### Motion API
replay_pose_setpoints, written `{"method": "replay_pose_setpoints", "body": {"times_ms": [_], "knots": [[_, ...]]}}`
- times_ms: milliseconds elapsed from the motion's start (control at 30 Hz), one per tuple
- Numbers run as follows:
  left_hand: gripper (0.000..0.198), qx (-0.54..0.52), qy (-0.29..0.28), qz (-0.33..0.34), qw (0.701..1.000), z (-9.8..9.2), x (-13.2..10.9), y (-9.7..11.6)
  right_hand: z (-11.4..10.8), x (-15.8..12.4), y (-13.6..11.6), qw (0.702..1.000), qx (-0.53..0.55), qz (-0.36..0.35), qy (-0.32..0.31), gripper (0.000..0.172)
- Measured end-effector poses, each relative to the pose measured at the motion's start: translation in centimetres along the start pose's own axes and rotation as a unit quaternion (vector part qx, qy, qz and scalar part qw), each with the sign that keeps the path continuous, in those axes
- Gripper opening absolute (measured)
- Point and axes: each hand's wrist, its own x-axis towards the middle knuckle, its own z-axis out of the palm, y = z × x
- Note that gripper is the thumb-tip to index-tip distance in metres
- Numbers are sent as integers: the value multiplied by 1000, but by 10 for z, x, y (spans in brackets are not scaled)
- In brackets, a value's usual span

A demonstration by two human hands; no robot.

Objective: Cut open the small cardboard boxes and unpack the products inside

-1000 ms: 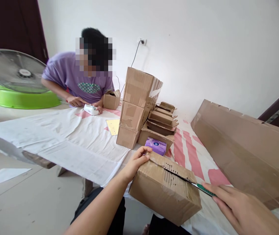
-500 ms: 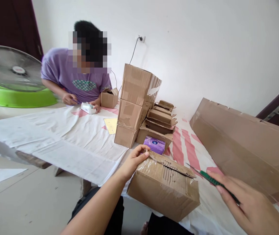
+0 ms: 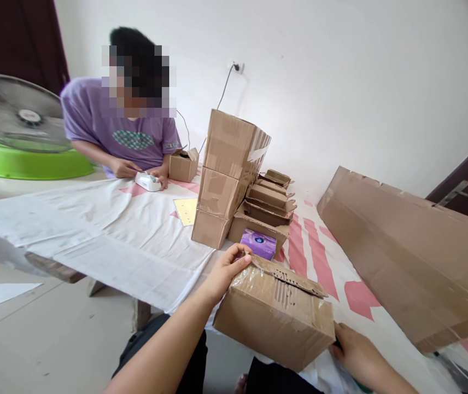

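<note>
I had the box (image 3: 277, 317) lengthwise between left grip (image 3: 226, 271), clamped on its corner, and right grip (image 3: 357, 351), clamped around a knife (image 3: 338, 343).

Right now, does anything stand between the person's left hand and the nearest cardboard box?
Nothing visible does: the left hand touches the nearest cardboard box at its far left corner. The purple packet lies beyond.

Tool (image 3: 338, 343) mostly hidden in right hand (image 3: 355, 352); fan (image 3: 29, 117) cropped at left edge.

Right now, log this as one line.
left hand: holding brown rectangular cardboard box | right hand: at box's right end, grip mostly hidden | shiny purple packet: behind box
</note>
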Motion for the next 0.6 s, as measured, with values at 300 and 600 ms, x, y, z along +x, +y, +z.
{"method": "replay_pose_setpoints", "body": {"times_ms": [300, 600], "knots": [[44, 17, 5, 13, 1000, -1, 1, -1, -120, 65, -96, 896, 32, -296, 329, 21], [38, 60, -5, 61, 996, -4, 1, -2, -115, 112, -170, 821, -16, -517, 240, 20]]}}
